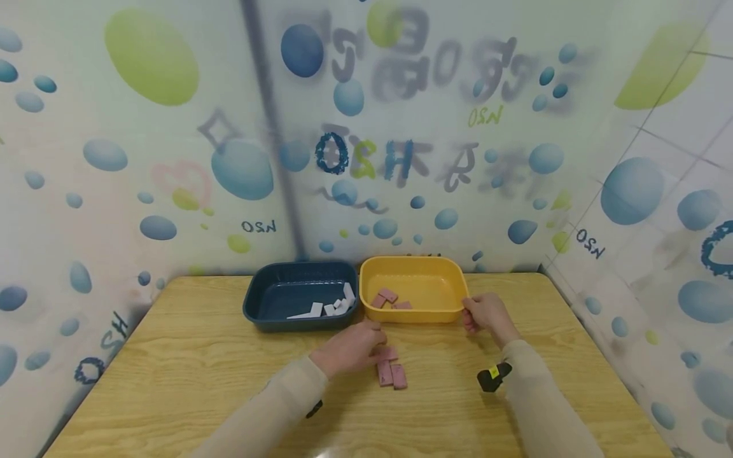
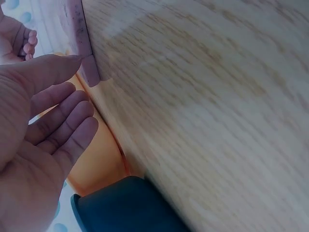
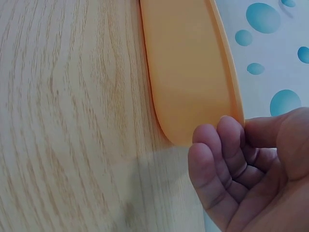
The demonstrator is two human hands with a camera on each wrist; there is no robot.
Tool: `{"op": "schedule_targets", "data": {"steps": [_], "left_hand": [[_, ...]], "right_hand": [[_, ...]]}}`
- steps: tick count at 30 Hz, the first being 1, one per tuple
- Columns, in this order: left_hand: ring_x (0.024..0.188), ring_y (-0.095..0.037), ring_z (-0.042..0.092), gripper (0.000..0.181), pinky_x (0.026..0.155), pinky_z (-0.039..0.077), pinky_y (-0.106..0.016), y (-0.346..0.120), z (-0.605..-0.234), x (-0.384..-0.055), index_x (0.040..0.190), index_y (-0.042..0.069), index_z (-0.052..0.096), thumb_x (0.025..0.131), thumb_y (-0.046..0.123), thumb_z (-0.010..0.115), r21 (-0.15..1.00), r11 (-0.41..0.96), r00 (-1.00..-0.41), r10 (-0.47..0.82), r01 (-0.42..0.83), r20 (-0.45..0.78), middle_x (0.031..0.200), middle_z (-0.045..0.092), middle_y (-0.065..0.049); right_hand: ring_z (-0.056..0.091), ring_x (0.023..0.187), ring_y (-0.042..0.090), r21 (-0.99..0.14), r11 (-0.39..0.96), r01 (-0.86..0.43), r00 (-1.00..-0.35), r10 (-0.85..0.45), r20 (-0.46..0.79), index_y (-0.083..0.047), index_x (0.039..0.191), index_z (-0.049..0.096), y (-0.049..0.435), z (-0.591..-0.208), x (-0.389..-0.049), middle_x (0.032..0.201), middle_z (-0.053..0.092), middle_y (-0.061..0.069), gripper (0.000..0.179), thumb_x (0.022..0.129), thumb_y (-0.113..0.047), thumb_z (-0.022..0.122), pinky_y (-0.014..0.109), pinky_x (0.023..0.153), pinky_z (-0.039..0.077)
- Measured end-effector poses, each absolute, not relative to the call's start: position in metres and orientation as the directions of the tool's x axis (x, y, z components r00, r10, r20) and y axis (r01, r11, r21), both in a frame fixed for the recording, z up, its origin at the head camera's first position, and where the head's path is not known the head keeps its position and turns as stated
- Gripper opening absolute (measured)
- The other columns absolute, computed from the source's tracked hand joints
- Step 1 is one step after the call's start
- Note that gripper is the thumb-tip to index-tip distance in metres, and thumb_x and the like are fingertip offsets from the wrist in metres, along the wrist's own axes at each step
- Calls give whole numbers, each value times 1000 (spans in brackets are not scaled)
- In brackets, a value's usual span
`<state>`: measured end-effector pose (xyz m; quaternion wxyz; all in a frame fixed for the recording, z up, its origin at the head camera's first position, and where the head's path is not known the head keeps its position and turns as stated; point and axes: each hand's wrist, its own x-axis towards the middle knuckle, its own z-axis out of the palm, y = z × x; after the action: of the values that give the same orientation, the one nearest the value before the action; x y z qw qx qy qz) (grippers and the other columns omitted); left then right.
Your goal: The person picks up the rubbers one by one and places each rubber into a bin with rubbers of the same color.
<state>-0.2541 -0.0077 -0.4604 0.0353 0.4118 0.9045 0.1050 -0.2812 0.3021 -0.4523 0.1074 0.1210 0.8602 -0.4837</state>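
Three small pink rectangular blocks (image 1: 399,376) lie close together on the wooden table, one partly behind my left hand (image 1: 352,348). In the left wrist view, the thumb (image 2: 60,70) reaches the edge of a pink block (image 2: 90,72), and the other fingers are loosely bent with nothing between them. My right hand (image 1: 485,313) pinches the near right corner of the yellow bin's rim (image 1: 415,316) between thumb and fingers. Seen from the right wrist, the fingertips (image 3: 205,137) curl against the outside of that bin. A few pink blocks (image 1: 388,295) lie inside it.
A dark blue bin (image 1: 303,324) stands directly left of the yellow one, with several white pieces (image 1: 329,310) in its right half. Both bins are near the table's back edge, close to a wall (image 1: 366,216) covered in printed bubbles. Another patterned wall (image 1: 658,267) borders the right side.
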Motion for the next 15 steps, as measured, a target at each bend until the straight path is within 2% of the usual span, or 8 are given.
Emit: {"op": "schedule_targets", "data": {"steps": [9,15], "left_hand": [[75,-6,49,7,69,46,-19,-9,-463,-255,92,14,73,98,19,74,227,634,-656,754,740,31,86,58,4],[72,-6,48,11,67,44,-19,-8,-464,-257,87,15,71,98,16,73,212,629,-649,760,748,35,83,57,4]], "right_hand": [[57,61,16,-799,524,294,-953,95,-288,10,95,62,302,-451,-281,70,59,5,35,110,-17,45,29,62,57],[57,61,15,-800,525,291,-954,96,-285,10,95,62,301,-450,-280,70,59,5,34,109,-16,45,29,62,57]]}}
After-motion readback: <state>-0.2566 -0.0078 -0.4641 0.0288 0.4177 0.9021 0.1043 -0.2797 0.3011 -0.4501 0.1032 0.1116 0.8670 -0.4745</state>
